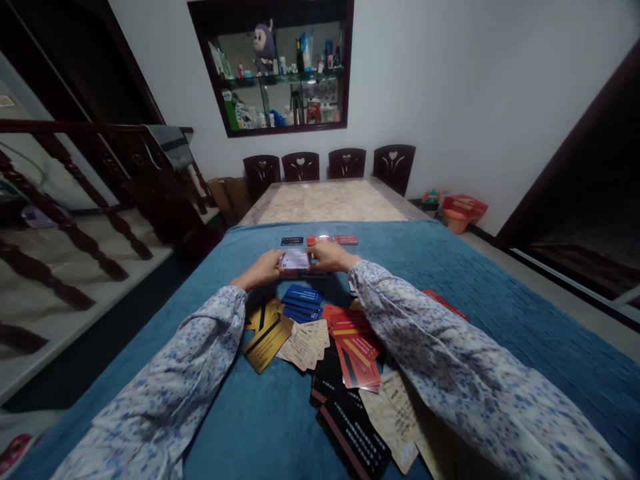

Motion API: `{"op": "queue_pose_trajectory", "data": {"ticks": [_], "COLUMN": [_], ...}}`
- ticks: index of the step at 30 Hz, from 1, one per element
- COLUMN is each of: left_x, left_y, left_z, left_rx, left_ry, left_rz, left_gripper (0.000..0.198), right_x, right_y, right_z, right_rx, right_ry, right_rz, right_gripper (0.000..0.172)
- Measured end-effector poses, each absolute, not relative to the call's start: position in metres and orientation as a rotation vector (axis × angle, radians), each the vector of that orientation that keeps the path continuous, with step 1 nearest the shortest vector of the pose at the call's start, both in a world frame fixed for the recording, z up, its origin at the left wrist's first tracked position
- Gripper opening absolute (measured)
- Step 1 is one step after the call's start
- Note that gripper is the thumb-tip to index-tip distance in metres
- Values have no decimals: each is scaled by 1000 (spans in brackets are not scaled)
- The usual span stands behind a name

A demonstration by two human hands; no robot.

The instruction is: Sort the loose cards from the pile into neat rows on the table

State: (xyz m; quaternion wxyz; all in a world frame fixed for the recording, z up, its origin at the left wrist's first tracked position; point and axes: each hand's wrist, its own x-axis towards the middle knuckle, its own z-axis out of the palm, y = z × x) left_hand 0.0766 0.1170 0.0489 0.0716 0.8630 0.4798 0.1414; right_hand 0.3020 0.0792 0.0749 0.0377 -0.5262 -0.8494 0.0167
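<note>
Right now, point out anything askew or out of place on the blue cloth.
Black cards and beige cards sprawl in crooked, overlapping fans toward the near edge; nothing looks damaged.

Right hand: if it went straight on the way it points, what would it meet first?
Probably the small card stack, which the right hand touches; just past it the left hand holds the stack's other side. Depth is unclear.
</note>
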Motion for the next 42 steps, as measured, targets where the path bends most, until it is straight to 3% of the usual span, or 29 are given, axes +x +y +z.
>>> {"op": "queue_pose_trajectory", "data": {"ticks": [15, 42], "left_x": [64, 67], "left_y": [157, 197], "left_z": [51, 31], "left_rx": [2609, 2587], "left_ry": [1616, 1671], "left_rz": [292, 61], "left_gripper": [36, 31], "right_x": [274, 258], "right_y": [130, 157], "right_z": [65, 55], "right_rx": [-1665, -1815], "right_ry": [-2588, -2611], "right_rz": [-55, 82], "right_gripper": [42, 41]}}
